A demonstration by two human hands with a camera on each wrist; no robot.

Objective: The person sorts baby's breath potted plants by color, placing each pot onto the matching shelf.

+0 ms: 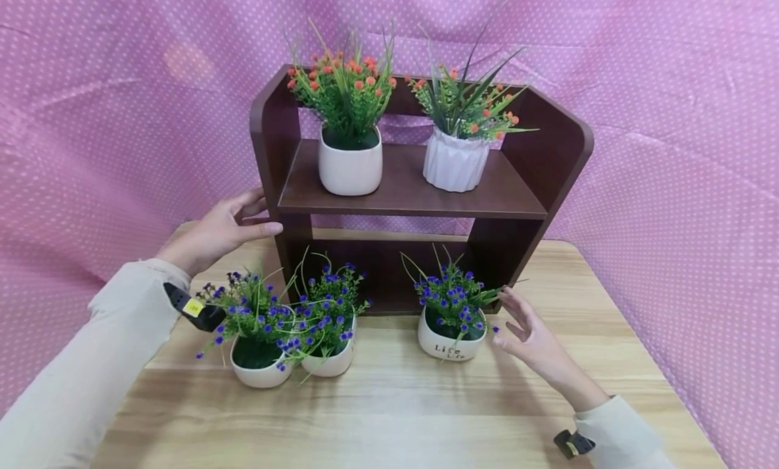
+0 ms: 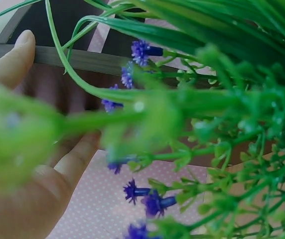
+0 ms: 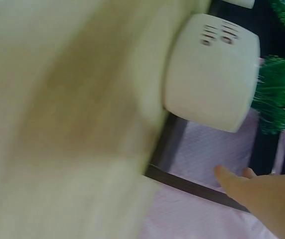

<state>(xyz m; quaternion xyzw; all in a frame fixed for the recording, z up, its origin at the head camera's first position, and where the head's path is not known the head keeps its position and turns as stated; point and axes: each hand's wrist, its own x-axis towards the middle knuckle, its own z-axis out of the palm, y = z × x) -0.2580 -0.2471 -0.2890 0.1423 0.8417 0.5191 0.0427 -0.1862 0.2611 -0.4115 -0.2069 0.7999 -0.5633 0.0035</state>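
Pink polka-dot cloth (image 1: 669,117) hangs behind a wood-grain bench (image 1: 395,422), where a dark brown two-tier shelf (image 1: 402,178) stands near the back edge. On its upper tier are a smooth white pot (image 1: 349,165) and, to the right, a fluted white pot (image 1: 455,161), both with orange flowers. Over the bench's back left corner, the left hand (image 1: 222,229) touches the shelf's left side panel (image 1: 268,138), its grip loose, thumb across the front edge and fingers apart from it. The right hand (image 1: 535,337) has a slack grip holding nothing, fingers by the right side panel's lower front corner; I cannot tell whether they touch. Just beside it sits a purple-flowered "Life" pot (image 1: 453,337). Two more purple-flowered pots (image 1: 262,374) stand close together before the shelf's lower left corner.
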